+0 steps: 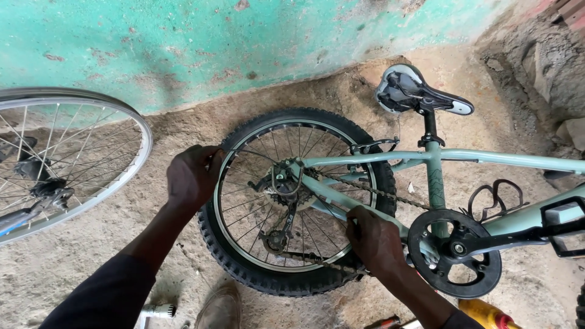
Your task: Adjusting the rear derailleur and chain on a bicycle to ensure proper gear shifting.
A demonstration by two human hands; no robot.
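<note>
A pale green bicycle frame (pixel 512 160) stands upside down on its black-and-white saddle (pixel 420 92). Its rear wheel (pixel 256 280) has a knobbly black tyre, silver rim and spokes. My left hand (pixel 190 178) grips the tyre and rim on the wheel's left side. At the wheel's lower right, my right hand (pixel 373 237) closes around the tyre and rim, just below the green chainstay. The chain (pixel 390 194) runs from the rear sprockets and derailleur (pixel 277 237) to the black chainring (pixel 454 253).
A second, bare silver wheel (pixel 73 158) lies at the left on the dirt floor. A teal painted wall (pixel 244 42) runs along the top. My shoe (pixel 219 307) is near the bottom edge. A yellow bottle (pixel 487 314) and a pedal (pixel 563 228) sit at the right.
</note>
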